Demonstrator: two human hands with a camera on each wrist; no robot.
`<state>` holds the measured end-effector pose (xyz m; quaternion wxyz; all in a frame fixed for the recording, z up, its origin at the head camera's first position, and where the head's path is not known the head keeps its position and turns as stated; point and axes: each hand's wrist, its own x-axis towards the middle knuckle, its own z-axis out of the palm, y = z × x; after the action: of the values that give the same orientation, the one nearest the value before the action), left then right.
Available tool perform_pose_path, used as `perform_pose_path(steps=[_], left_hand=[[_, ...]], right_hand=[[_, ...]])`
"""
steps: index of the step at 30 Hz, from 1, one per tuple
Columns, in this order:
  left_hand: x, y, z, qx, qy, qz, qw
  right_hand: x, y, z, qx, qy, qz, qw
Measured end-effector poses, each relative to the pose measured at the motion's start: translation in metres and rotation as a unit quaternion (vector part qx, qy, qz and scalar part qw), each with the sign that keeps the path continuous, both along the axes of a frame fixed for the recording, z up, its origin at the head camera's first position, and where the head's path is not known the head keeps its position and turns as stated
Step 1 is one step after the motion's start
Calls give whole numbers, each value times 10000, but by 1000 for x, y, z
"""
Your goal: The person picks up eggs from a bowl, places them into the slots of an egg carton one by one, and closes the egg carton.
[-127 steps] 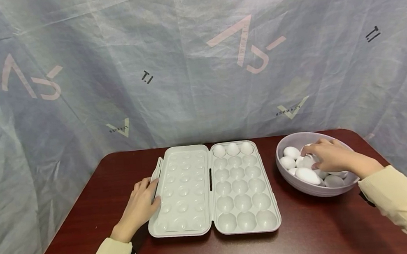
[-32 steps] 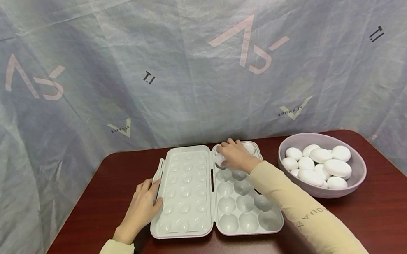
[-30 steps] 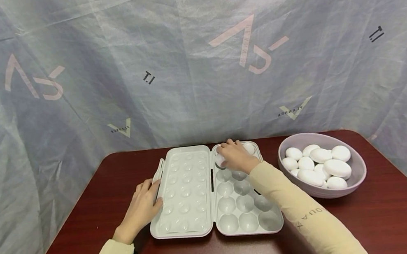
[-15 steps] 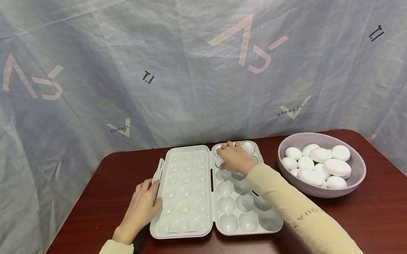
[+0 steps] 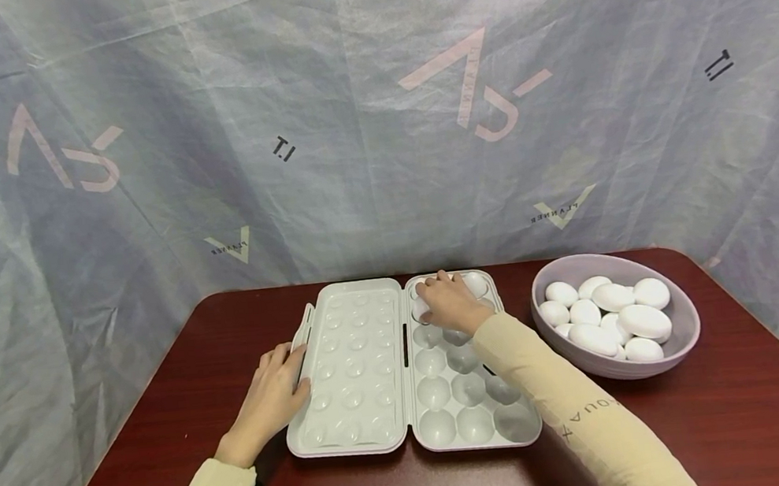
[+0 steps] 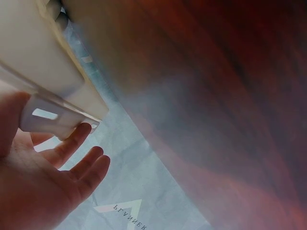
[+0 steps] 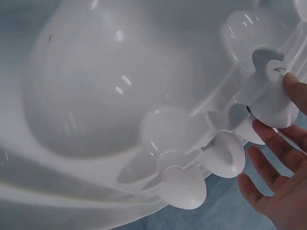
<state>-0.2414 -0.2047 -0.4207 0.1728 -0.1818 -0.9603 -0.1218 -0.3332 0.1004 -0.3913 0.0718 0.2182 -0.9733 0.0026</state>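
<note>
An open pale egg carton lies mid-table, its lid (image 5: 352, 366) on the left and its cupped tray (image 5: 524, 411) on the right. My right hand (image 5: 446, 304) reaches over the tray's far rows, fingers curled on a white egg (image 5: 421, 306) at the second row's left cup. In the right wrist view that egg (image 7: 273, 103) sits at my fingertips (image 7: 268, 139), above empty cups (image 7: 110, 86). Another egg (image 5: 476, 284) shows in the back row. My left hand (image 5: 273, 394) rests flat against the lid's left edge, fingers (image 6: 72, 143) straight by the latch tab (image 6: 48, 122).
A lilac bowl (image 5: 686, 323) holding several white eggs (image 5: 643, 321) stands right of the carton. The dark red table (image 5: 735, 412) ends at a grey-blue printed sheet (image 5: 352, 160) hanging behind. My right sleeve (image 5: 571, 414) crosses the tray's near right cups.
My right hand left the bowl and came to the tray's far rows with an egg. Over the last second it has barely moved. The left hand stays put.
</note>
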Motion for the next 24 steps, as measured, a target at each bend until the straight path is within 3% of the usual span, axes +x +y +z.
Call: perform_pose_path(steps=[13, 24], left_hand=[[0, 0, 0, -10, 14, 6, 10000], [0, 0, 1, -20, 46, -8, 10000]], right_hand=[[14, 10, 23, 162, -141, -99, 9997], [36, 48, 48, 377, -63, -83, 9992]])
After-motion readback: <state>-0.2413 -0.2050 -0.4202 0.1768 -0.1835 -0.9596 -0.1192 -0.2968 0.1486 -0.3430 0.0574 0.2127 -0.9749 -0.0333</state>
